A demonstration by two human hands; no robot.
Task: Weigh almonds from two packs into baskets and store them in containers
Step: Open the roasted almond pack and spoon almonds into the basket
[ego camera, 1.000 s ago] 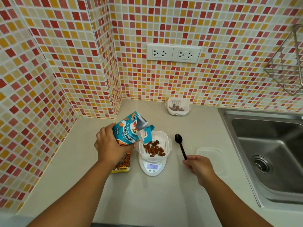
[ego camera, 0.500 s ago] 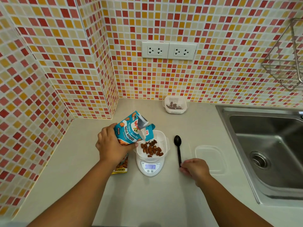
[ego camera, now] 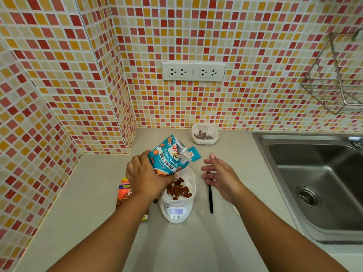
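The left hand (ego camera: pixel 146 178) grips the blue almond pack (ego camera: pixel 170 158) round its lower body, fingers curled about it, holding it above the far-left edge of the white basket (ego camera: pixel 191 186). The pack is tilted: its long axis runs from near left to far right, with the torn mouth at the far-right end, raised and not yet low enough to pour. This hold likely keeps the mouth over the basket for controlled dosing. The basket sits on the digital scale (ego camera: pixel 176 212) and holds a shallow layer of almonds (ego camera: pixel 178 189). The right hand (ego camera: pixel 220 178) hovers over the bowl end of the black spoon (ego camera: pixel 210 197), fingers spread and relaxed, holding nothing. A second, orange pack (ego camera: pixel 123 192) lies flat left of the scale.
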